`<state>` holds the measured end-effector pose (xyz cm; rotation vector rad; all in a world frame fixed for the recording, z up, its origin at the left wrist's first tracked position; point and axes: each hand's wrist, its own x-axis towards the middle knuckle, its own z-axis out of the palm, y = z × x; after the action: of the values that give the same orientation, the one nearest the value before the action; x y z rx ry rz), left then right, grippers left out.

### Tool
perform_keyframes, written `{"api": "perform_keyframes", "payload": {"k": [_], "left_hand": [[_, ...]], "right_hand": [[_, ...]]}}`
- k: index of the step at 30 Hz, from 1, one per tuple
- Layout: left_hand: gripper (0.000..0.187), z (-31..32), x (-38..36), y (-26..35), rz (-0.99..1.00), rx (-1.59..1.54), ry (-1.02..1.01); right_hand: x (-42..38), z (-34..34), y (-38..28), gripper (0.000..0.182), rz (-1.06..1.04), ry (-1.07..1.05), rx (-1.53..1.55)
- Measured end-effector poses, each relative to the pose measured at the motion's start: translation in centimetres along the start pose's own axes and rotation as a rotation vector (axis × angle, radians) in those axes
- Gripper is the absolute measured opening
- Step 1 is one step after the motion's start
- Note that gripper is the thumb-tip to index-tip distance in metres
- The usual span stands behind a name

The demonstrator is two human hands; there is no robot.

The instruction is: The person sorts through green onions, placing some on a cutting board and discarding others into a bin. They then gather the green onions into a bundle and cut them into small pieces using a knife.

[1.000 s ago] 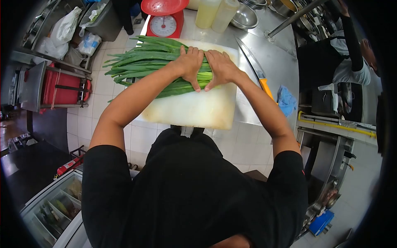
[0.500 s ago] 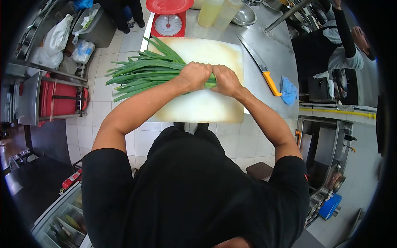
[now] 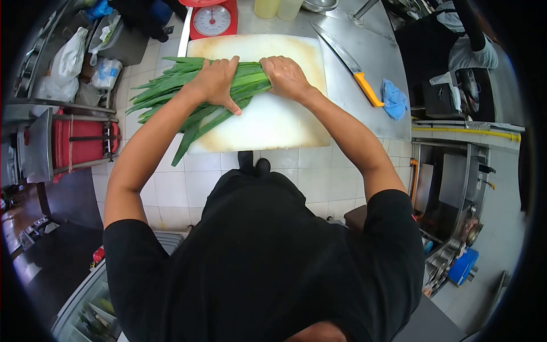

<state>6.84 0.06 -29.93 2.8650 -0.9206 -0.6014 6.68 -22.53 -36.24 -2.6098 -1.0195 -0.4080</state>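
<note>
A bunch of long green leaves (image 3: 248, 80) lies across the left half of a white cutting board (image 3: 279, 122), its leaf tips hanging past the board's left edge. On top of the bunch rests my left hand (image 3: 219, 84), thumb and fingers spread wide. My right hand (image 3: 283, 76) is at the bunch's right end, its fingers bent round the leaf ends. Right of the board lies a long knife (image 3: 350, 68) with a yellow handle, blade pointing away from me. A crumpled blue cloth (image 3: 394, 100) sits beside the handle.
A red scale (image 3: 213, 20) stands behind the board, with yellowish containers (image 3: 277, 8) and a metal bowl (image 3: 320, 4) to its right. The steel table (image 3: 387, 57) has a post near the back. Another person's arm (image 3: 472, 25) shows at the upper right; someone's dark-clothed legs are at the upper left.
My left hand has moved left along the bunch and opened. The right hand has shifted slightly left, and the hands are now apart. Some leaves now hang towards me over the board's front left corner.
</note>
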Motion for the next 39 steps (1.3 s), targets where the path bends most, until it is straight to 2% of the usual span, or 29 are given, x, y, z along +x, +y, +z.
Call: {"api": "perform_keyframes", "payload": {"k": [1,3,4,7,10,11,14,16,17,19,20,22,23,25,27,30,32,35,37,38,39], "left_hand": [[0.131,0.3,-0.1,0.3,-0.012,0.002,0.004],[0.114,1.4,-0.4,0.4,0.005,-0.033,0.116],[0.114,1.7,-0.4,0.3,-0.019,-0.021,0.124],[0.080,2.6,0.7,-1.1,0.029,-0.045,0.184],[0.075,1.8,0.3,-2.0,-0.021,0.111,0.129],[0.075,1.9,0.0,-2.4,-0.032,0.123,0.127],[0.085,1.8,-1.3,-2.4,-0.028,0.105,0.180],[0.109,0.7,-2.6,-2.6,0.057,0.080,0.282],[0.109,-0.1,-3.5,-2.6,0.058,0.083,0.290],[0.131,-1.1,-5.3,-2.6,-0.093,0.391,0.262],[0.131,-1.1,-5.7,-2.3,-0.094,0.395,0.267],[0.134,-0.6,-5.7,-0.8,0.073,0.300,0.404],[0.129,0.5,-5.0,0.2,0.157,0.253,0.441],[0.126,4.3,-3.0,0.8,0.156,0.279,0.506],[0.122,5.4,-2.3,-1.1,0.158,0.307,0.578],[0.118,5.4,-4.0,-4.4,0.135,0.327,0.655],[0.116,4.1,-6.6,-7.1,-0.013,0.236,0.618],[0.118,4.9,-9.3,-11.5,0.015,0.204,0.701],[0.111,4.1,-11.5,-12.8,-0.217,0.129,0.742],[0.111,3.4,-12.1,-12.3,-0.210,0.125,0.736],[0.097,2.7,-12.7,-11.5,-0.061,0.046,0.802]], "right_hand": [[-0.2,-0.3,0.0,0.047,0.005,-0.051,-0.010],[-0.6,-0.4,-0.2,0.047,0.012,-0.052,0.017],[-0.6,-0.5,-0.3,0.047,0.035,-0.061,0.042],[-0.3,-1.1,-1.1,0.038,0.057,-0.021,0.125],[0.1,0.5,-2.4,0.038,0.086,0.079,0.163],[0.1,0.9,-2.9,0.051,0.145,0.040,0.159],[0.1,1.5,-2.9,0.051,0.135,0.045,0.166],[0.1,1.5,-2.8,0.052,0.164,0.023,0.180],[0.3,1.4,-2.6,0.052,0.183,-0.010,0.194],[0.3,1.2,-2.7,0.052,0.201,-0.029,0.196],[0.5,1.1,-2.7,0.051,0.223,-0.047,0.201],[0.7,0.9,-3.0,0.052,0.245,-0.058,0.199],[0.8,0.8,-3.2,0.052,0.266,-0.074,0.199],[0.4,1.1,-3.2,0.048,0.229,-0.042,0.182],[1.0,0.9,-3.1,0.044,0.191,-0.008,0.160],[1.0,1.0,-3.9,0.041,0.242,-0.010,0.180],[1.6,1.1,-3.9,0.038,0.271,-0.057,0.180],[2.0,1.3,-4.9,0.040,0.344,-0.042,0.144],[2.1,1.4,-5.3,0.039,0.343,-0.009,0.140],[2.2,1.5,-5.6,0.037,0.330,0.026,0.139],[2.3,1.3,-5.7,0.037,0.338,0.021,0.139]]}}
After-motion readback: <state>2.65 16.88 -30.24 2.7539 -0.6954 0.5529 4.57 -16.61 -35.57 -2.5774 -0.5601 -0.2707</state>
